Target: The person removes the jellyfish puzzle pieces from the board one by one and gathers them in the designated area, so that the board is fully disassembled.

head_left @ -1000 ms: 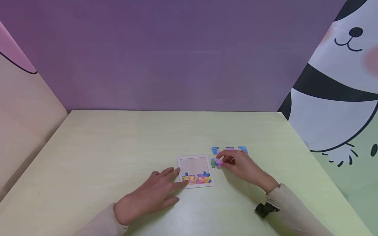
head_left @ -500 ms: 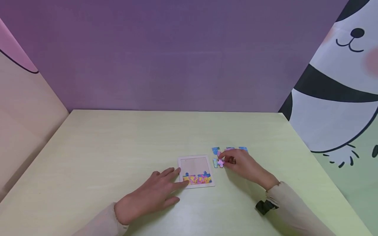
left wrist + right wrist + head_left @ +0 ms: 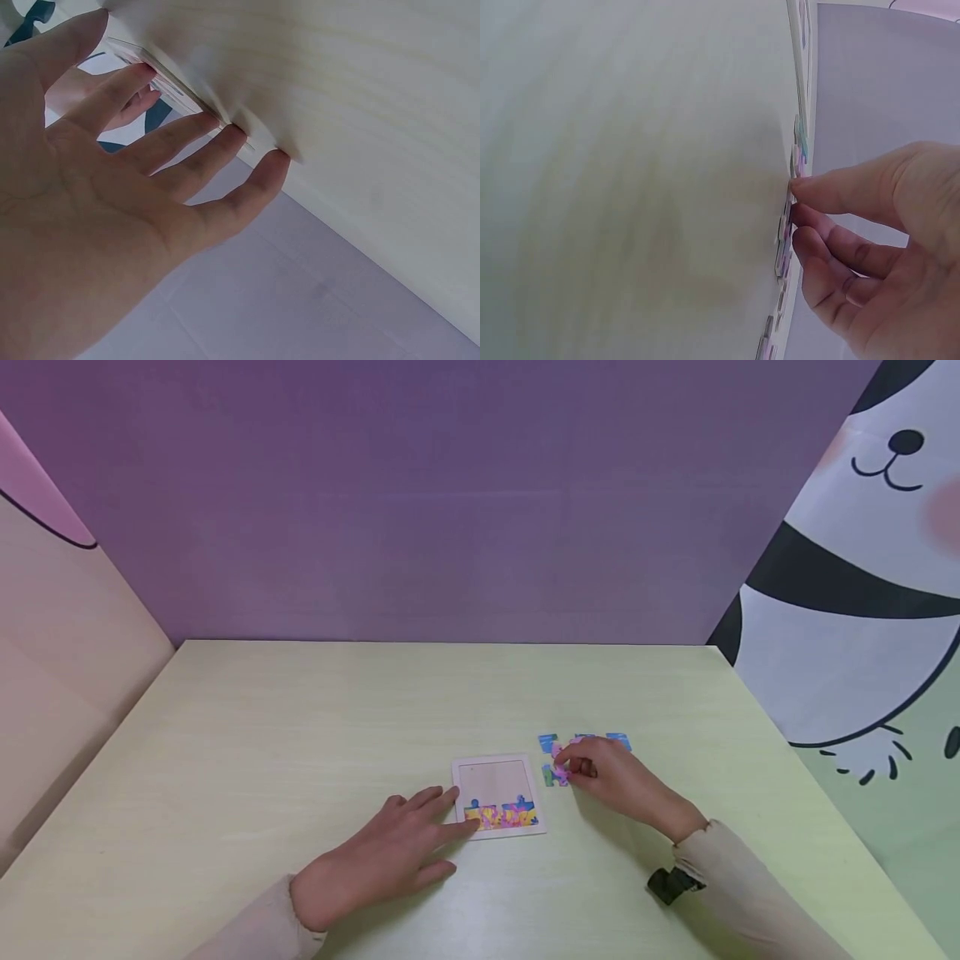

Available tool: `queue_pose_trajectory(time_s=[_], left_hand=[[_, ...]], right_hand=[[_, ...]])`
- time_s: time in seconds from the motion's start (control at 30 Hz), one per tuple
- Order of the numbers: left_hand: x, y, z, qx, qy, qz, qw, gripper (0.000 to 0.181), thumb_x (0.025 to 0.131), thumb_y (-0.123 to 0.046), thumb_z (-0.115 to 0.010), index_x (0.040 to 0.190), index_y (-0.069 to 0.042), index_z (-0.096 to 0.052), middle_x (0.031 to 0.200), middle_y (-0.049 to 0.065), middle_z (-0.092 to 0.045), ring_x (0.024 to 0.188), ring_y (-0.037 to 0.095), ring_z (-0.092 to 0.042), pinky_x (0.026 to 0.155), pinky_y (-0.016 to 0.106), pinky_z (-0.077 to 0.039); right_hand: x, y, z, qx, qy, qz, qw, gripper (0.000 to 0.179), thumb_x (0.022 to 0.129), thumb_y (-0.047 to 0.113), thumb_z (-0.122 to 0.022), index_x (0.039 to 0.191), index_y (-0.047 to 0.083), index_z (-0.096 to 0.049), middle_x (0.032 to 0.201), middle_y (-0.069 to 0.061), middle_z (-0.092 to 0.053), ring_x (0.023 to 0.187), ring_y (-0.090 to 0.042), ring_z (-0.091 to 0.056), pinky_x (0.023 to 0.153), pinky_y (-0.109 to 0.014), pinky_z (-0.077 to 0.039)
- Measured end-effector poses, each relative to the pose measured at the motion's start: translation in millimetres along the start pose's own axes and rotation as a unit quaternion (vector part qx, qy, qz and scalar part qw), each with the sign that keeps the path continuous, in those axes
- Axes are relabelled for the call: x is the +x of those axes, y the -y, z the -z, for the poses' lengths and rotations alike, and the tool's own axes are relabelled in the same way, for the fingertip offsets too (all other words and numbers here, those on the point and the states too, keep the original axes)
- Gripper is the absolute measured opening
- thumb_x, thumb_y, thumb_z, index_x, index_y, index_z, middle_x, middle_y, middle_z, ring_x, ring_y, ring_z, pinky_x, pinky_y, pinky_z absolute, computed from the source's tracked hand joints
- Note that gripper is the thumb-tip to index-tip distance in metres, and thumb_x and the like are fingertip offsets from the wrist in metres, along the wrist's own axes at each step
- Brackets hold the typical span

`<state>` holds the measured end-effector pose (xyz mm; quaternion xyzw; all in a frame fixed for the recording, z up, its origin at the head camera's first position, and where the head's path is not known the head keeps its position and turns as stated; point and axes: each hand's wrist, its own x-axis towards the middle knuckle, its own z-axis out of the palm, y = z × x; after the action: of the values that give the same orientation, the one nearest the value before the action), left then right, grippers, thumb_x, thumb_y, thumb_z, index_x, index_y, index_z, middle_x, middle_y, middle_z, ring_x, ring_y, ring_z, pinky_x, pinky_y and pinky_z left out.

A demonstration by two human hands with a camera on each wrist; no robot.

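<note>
My left hand is spread flat, its index fingertip on the lower left of the square puzzle tray and another fingertip at the tray's left edge. Inside the tray, yellow and pink puzzle pieces fill the bottom strip; the bare board shows above them. To the right of the tray, my right hand pinches a green and purple puzzle piece between thumb and bent fingers, low over the table. The right wrist view shows the thumb at the thin edges of pieces, seen nearly side-on.
More loose puzzle pieces lie behind the right hand, among them a blue one and another blue one; the hand partly hides this group. A black strap hangs at the right sleeve. The pale table ends at a purple wall.
The green and purple piece looked paler half a second ago and shows its colours again now, shifting slightly under the right fingers. The left hand and the tray have stayed put.
</note>
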<state>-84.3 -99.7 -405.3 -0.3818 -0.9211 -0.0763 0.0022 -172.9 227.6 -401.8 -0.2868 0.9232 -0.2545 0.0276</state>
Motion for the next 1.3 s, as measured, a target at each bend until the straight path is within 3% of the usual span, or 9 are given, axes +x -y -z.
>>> queue_pose_trajectory(time_s=[0.57,0.97,1.3], left_hand=[[0.8,-0.5,-1.4,-0.003,0.001,0.002,1.0,0.046,0.094,-0.034,-0.067,0.139,-0.029,-0.06,0.147,0.015,-0.05,0.133,0.031,-0.048,0.087,0.05,-0.048],[0.5,0.3,0.1,-0.009,0.003,0.009,0.9999,0.047,0.094,-0.035,-0.068,0.139,-0.029,-0.06,0.148,0.015,-0.05,0.133,0.032,-0.048,0.087,0.05,-0.048],[1.5,-1.6,-0.3,0.0,-0.005,0.003,1.0,0.046,0.093,-0.035,-0.068,0.138,-0.027,-0.061,0.146,0.015,-0.051,0.131,0.031,-0.049,0.083,0.048,-0.049]], right_hand=[[-1.8,4,1,-0.007,-0.016,-0.013,0.9998,0.022,0.085,-0.003,-0.073,0.106,0.004,-0.073,0.078,0.005,-0.06,0.073,-0.011,-0.053,0.065,-0.023,-0.049],[-8.7,52,-3,-0.003,0.01,0.012,0.9999,0.023,0.087,0.001,-0.074,0.109,0.007,-0.073,0.096,0.003,-0.068,0.088,-0.013,-0.059,0.079,-0.035,-0.054],[-6.0,65,-19,-0.032,0.035,0.027,0.9985,0.024,0.087,0.004,-0.075,0.111,0.005,-0.072,0.103,-0.001,-0.068,0.093,-0.017,-0.061,0.084,-0.035,-0.054]])
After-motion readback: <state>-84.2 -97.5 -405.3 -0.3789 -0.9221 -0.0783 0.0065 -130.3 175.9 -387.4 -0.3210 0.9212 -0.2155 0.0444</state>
